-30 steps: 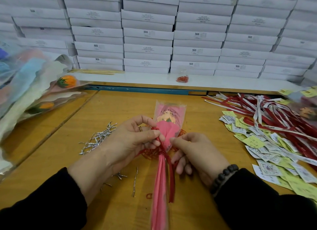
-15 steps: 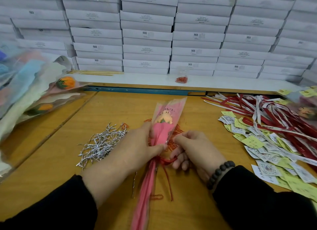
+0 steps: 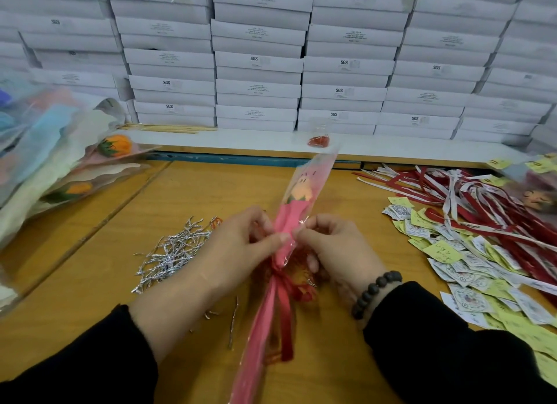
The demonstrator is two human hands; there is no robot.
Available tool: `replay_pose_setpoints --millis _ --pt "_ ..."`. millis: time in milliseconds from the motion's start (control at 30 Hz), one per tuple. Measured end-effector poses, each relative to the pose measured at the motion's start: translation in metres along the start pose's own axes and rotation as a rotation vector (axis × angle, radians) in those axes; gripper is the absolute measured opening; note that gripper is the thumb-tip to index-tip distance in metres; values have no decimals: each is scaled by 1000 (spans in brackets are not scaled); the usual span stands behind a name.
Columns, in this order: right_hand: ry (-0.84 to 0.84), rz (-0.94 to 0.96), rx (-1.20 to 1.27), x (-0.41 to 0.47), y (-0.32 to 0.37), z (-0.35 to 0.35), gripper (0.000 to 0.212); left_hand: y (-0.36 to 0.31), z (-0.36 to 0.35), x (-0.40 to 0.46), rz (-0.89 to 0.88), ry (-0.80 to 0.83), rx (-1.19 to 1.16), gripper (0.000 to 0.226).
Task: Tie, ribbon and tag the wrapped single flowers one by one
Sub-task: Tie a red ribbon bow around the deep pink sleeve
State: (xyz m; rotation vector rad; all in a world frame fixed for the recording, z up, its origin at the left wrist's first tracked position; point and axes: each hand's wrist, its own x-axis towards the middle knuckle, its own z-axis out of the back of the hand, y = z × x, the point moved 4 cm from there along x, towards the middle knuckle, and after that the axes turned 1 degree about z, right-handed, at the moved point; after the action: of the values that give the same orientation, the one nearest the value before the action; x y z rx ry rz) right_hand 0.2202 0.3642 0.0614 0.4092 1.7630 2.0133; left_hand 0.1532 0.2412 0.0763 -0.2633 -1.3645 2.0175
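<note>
**A:** Status on the wrapped flower (image 3: 289, 222)?

**B:** Centre of the wooden table (image 3: 99, 283), held up off it, tilted so the head leans away and right. Pink paper inside a clear sleeve, peach-coloured bloom near the top with a small face drawn above it. A red ribbon (image 3: 284, 307) is tied round the stem below the hands, tails hanging toward the near edge.

**A:** Hands?

**B:** Left hand (image 3: 241, 247) grips the wrap from its left side, thumb lying across the pink paper. Right hand (image 3: 334, 247) pinches the wrap from the right, fingers curled; bead bracelet (image 3: 373, 292) on that wrist. Both closed on the flower just above the knot.

**A:** Anything under it?

**B:** Some red-orange stuff on the table behind the knot. Probably small clips or loops, too blurred to say.

**A:** Supplies around the flower?

**B:** Left of it, a loose heap of silver twist ties (image 3: 171, 253), a few strays nearer the sleeves. Right of it, a spread of tags (image 3: 470, 271), yellow and printed white, overlapping. Beyond those, a pile of red and white ribbons (image 3: 482, 198).

**A:** Containers?

**B:** Far left of the flower, a stack of more wrapped flowers (image 3: 60, 168) in clear sleeves, orange blooms visible. Behind the flower on the white ledge, a small clear bag (image 3: 319, 135) holding red bits. Behind that, white boxes (image 3: 259, 59) stacked in columns, closed, contents not visible.
</note>
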Motion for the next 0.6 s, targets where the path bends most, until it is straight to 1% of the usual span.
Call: replay_pose_setpoints --millis 67,100,167,267,400,500,600 --pt "35 11 86 -3 2 -2 18 0 11 2 18 -119 -27 22" --pt "74 9 143 -6 3 -4 17 1 15 3 33 -147 -36 22" --pt "169 -3 271 -11 2 -13 15 6 19 4 91 -155 -65 21" --pt "260 17 354 -21 0 -26 20 15 21 4 199 -118 -146 26" --pt "347 80 325 -30 1 -35 23 20 20 0 350 -13 -330 49" --pt "426 67 289 -36 -1 -40 15 15 21 -4 374 73 -422 54" --pt "490 1 285 -39 1 -43 5 13 21 -6 396 94 -479 52"
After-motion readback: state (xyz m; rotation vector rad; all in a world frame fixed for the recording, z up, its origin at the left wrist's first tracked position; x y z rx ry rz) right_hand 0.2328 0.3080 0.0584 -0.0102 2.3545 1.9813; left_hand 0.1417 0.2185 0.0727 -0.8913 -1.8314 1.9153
